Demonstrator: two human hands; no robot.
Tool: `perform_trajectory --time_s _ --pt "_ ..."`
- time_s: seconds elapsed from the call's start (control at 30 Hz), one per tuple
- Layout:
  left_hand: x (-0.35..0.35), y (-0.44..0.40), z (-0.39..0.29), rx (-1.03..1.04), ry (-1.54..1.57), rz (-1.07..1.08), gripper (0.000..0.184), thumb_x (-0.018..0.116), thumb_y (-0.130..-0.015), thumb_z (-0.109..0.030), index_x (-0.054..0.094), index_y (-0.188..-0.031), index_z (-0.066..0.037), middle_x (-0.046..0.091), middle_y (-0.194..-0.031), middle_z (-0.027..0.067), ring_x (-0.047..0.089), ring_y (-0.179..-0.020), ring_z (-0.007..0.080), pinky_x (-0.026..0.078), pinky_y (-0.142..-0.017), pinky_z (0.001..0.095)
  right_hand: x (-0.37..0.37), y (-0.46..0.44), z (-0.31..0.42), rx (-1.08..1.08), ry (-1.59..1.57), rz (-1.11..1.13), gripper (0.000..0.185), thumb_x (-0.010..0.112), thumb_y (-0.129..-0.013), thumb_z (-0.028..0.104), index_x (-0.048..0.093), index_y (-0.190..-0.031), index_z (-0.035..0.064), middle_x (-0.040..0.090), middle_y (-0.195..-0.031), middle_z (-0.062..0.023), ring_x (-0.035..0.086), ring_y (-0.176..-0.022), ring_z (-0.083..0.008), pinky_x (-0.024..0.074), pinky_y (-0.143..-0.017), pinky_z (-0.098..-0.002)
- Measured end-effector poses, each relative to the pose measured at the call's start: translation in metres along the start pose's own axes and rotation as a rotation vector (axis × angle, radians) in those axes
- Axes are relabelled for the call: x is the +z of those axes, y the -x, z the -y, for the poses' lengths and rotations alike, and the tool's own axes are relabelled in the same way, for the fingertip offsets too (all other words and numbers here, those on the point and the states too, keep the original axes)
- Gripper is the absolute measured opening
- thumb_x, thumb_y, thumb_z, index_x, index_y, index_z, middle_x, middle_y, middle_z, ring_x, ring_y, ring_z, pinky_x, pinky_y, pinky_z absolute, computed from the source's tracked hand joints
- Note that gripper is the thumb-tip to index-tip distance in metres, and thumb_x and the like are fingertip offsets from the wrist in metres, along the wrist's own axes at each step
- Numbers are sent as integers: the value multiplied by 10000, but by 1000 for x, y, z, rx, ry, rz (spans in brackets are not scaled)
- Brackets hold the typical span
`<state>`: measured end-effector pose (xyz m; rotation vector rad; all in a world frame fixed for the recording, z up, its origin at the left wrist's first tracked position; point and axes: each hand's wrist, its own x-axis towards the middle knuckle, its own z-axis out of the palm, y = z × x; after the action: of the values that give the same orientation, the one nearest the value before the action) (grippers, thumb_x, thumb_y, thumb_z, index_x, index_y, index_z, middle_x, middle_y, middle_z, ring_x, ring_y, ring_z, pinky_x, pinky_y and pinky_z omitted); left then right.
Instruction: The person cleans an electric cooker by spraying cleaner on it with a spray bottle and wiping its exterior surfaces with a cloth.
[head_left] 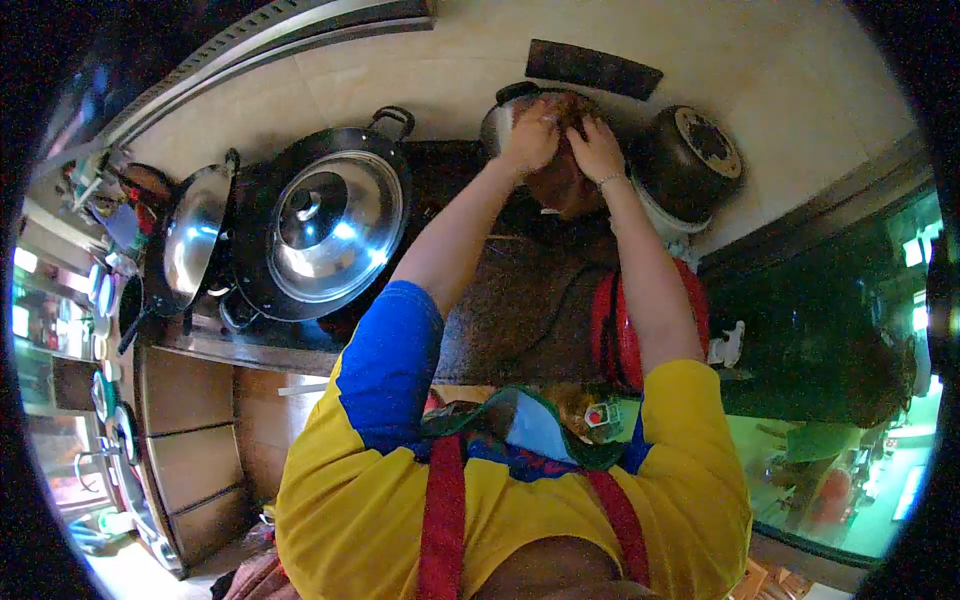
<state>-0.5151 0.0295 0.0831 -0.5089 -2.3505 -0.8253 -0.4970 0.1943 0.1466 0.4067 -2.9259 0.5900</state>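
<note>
Both my arms reach to the back of the counter. My left hand (pixel 533 138) and my right hand (pixel 597 150) are on a reddish-brown, soft-looking item (pixel 562 188), perhaps a cloth or bag; its kind is unclear. Fingers of both hands are bent over its upper part, close together, and appear to grip it. Behind the item, partly covered, is a silver rounded pot or appliance (pixel 496 130) with a black part on top. What lies under my palms is hidden.
A wok with a shiny domed lid (pixel 340 235) stands left, with another lidded pan (pixel 195 235) beyond it. To the right are a dark upturned pot (pixel 685 165) and a red rounded object (pixel 615 330). A dark strip (pixel 593 70) is by the wall.
</note>
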Motion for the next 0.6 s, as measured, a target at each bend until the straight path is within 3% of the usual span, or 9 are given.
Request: perform_trajectory --time_s 0.07,0.17,0.2,0.27,0.3,0.37,0.4,0.47,0.6 --pt "-29 12 -39 56 -30 0 456 489 -888 -239 495 -1283 -13 448 -1378 186 417 -1265 379 209 -1101 557 3 -4 1 -5 -31 22 794 383 -892 618 330 -1433 39 297 -1487 -194 266 -1386 -329 230 -1134 -391" --pt "-26 19 -53 -298 -223 -202 610 403 -920 -331 380 -1337 113 321 -1432 290 282 -1353 407 226 -1113 480 -2 6 10 4 16 -7 761 392 -903 586 343 -1427 38 294 -1493 -180 263 -1389 -314 231 -1134 -391" --pt "-29 15 -59 -304 -220 -200 610 403 -920 -331 380 -1337 113 321 -1432 290 282 -1353 407 226 -1113 480 -2 9 15 -3 4 -86 721 423 -897 548 399 -1378 12 374 -1427 -210 350 -1323 -347 280 -1105 -414" --pt "-40 2 -70 -630 -216 -34 644 391 -920 -352 352 -1345 130 273 -1451 307 239 -1377 401 189 -1127 482 -4 11 22 -7 -7 -166 682 453 -891 510 455 -1329 -13 454 -1361 -240 437 -1257 -379 330 -1076 -438" --pt "-39 -1 -64 -631 -213 -32 644 391 -920 -352 352 -1345 130 273 -1451 307 239 -1377 401 189 -1127 482 -6 12 25 -14 -9 -191 665 451 -895 500 456 -1331 -2 454 -1362 -237 444 -1250 -379 342 -1067 -441" --pt "-33 -6 -47 -364 -350 109 622 364 -929 -332 336 -1365 111 259 -1461 302 217 -1386 402 171 -1136 472 -5 16 23 -17 -5 -207 649 450 -898 490 456 -1333 9 453 -1363 -235 451 -1243 -380 354 -1058 -444" --pt "-33 -5 -43 -367 -349 109 622 364 -929 -332 336 -1365 111 259 -1461 302 217 -1386 402 171 -1136 472 -4 13 21 -11 -19 -183 636 445 -902 485 455 -1336 20 458 -1358 -235 454 -1236 -385 357 -1053 -448" --pt "-32 -1 -35 -127 -222 153 578 376 -932 -282 343 -1372 91 275 -1453 304 247 -1373 405 199 -1129 473 -1 7 18 -6 -32 -154 624 439 -906 479 455 -1339 30 462 -1353 -234 457 -1230 -391 361 -1048 -453" --pt "-45 37 -73 -70 -191 111 563 415 -937 -279 356 -1375 71 312 -1433 303 293 -1350 405 241 -1112 474 7 2 8 22 7 -174 641 425 -907 502 467 -1321 15 478 -1327 -248 465 -1210 -407 367 -1037 -462"
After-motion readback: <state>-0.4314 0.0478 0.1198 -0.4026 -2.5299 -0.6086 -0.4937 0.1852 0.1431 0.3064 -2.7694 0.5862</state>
